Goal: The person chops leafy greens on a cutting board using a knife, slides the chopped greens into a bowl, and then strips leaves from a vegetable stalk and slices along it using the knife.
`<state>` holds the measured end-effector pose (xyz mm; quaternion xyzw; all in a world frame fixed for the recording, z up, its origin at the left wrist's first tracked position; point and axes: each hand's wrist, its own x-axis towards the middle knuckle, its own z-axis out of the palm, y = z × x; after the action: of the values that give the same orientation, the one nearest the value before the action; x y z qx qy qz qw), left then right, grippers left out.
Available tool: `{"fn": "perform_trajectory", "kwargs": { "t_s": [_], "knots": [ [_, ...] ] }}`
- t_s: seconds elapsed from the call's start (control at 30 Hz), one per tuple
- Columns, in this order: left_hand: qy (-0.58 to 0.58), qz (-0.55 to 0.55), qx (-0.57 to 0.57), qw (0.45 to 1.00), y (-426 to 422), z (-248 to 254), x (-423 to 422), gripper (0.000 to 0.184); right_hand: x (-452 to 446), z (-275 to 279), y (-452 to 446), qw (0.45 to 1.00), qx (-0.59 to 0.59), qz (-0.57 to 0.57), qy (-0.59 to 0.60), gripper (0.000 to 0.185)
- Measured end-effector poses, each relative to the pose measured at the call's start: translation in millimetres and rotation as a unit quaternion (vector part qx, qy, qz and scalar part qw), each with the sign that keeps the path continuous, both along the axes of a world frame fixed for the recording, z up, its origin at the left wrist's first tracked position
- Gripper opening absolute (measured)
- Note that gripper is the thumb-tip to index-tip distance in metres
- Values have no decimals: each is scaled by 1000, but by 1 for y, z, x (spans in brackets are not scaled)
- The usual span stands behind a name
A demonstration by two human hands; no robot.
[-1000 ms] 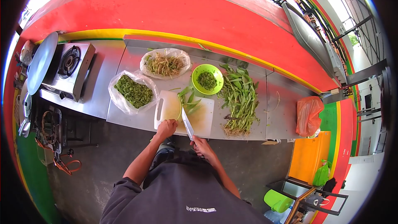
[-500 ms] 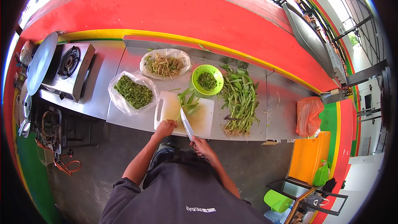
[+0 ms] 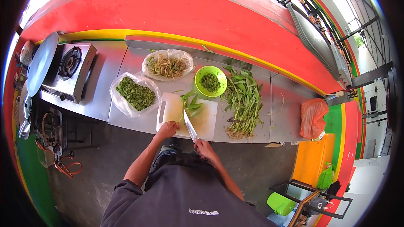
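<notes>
My left hand is closed around the stem end of a leafy green stalk, over the left part of a white cutting board. My right hand, at the board's front edge, grips a kitchen knife. The blade points away from me, its tip close to the stalk; whether they touch I cannot tell. Behind the board stands a lime-green bowl with chopped greens. Right of it lies a pile of whole leafy stalks with roots.
Left of the board is a plastic bag of chopped greens, and behind it a bag of root trimmings. A gas stove stands at the far left. An orange plastic bag sits at the steel counter's right end.
Almost nothing differs. The knife and my right hand have shifted very slightly; my left hand keeps its hold on the stalk.
</notes>
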<state>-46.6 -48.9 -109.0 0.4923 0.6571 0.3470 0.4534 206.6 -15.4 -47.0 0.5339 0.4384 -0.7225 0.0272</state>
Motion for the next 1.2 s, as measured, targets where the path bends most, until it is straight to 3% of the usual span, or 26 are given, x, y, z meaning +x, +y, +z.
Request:
{"fn": "perform_trajectory", "kwargs": {
  "t_s": [0.03, 0.1, 0.17, 0.23, 0.43, 0.5, 0.63, 1.07, 1.2],
  "knots": [
    [0, -1, 0, 1000, 0, 3, 0, 36, 0, -3, -2, 997, 70, 20, -26, 44],
    [-23, -1, -116, 993, 3, 10, -3, 30, 0, -9, -2, 991, 125, 42, -35, 44],
    [-47, 6, -93, 995, 1, 7, -5, 33, 2, -24, -3, 981, 179, 64, -45, 43],
    [-71, 11, -71, 995, -1, 10, -4, 36, 3, -35, -6, 946, 309, 85, -44, 44],
    [80, 53, 14, 995, -14, 26, -3, 26, 5, -15, -1, 977, 181, 79, -85, 52],
    [301, 41, 7, 953, -20, 38, 3, 26, 7, -15, -4, 971, 215, 73, -78, 51],
    [340, 7, -26, 940, -26, 38, 10, 32, 9, -7, -7, 955, 283, 66, -68, 49],
    [381, -41, -29, 923, -24, 38, 23, 38, -9, 3, -2, 959, 250, 83, -99, 39],
    [374, -33, -27, 926, -23, 42, 23, 39, -8, -13, -5, 948, 302, 72, -68, 40]
  ]
}}
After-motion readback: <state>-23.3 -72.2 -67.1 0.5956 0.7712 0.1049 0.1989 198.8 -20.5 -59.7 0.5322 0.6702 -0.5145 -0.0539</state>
